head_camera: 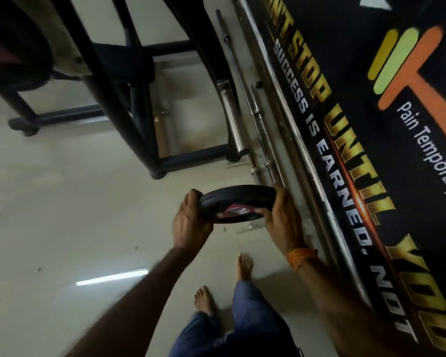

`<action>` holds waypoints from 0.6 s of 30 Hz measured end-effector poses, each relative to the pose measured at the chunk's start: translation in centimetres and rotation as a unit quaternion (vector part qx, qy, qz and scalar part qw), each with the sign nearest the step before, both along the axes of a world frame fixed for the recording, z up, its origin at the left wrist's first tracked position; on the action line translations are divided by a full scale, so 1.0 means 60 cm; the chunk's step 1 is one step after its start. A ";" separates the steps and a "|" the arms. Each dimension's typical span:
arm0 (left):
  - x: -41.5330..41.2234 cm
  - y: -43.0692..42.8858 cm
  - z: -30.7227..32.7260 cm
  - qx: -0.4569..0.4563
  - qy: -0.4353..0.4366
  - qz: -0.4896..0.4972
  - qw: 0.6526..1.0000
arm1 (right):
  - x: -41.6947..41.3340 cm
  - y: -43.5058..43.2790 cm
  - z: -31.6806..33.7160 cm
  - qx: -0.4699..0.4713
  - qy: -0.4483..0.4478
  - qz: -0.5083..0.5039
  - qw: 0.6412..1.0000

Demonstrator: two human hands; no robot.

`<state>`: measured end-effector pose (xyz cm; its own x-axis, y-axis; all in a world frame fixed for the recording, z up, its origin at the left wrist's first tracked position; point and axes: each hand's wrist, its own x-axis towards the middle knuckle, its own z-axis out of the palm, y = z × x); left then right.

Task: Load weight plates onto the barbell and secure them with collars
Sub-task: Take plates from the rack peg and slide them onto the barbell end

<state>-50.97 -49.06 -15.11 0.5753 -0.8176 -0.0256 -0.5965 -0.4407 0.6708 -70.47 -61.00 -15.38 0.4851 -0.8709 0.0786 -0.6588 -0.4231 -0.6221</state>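
Note:
I hold a small black weight plate (236, 202) with a pink centre, nearly flat, at waist height over the floor. My left hand (189, 222) grips its left rim and my right hand (283, 217) grips its right rim. Beyond the plate, several steel barbells lie on the floor along the wall; the thickest sleeve (232, 119) points toward me, and thinner bars (262, 140) lie beside it. No collar is visible.
A black metal bench frame (139, 106) stands to the left of the bars. A large dark plate (13, 55) sits at the top left. A black banner (345, 150) covers the wall on the right. My bare feet (243, 266) stand on pale tiles.

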 end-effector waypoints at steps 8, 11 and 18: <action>0.013 0.213 0.162 -0.085 -0.046 0.125 0.987 | 0.067 0.153 0.146 -0.033 -0.123 0.103 0.987; 0.021 0.277 0.204 -0.101 -0.077 0.177 0.976 | 0.101 0.196 0.181 -0.061 -0.147 0.149 0.976; 0.087 0.403 0.273 -0.172 -0.140 0.243 0.944 | 0.215 0.287 0.253 -0.089 -0.219 0.246 0.940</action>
<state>-45.75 -24.88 1.27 0.8297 -0.3872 0.4022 -0.5548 -0.4921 0.6708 -57.56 -43.80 -0.22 0.7128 -0.5040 0.4877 -0.0532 -0.7322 -0.6790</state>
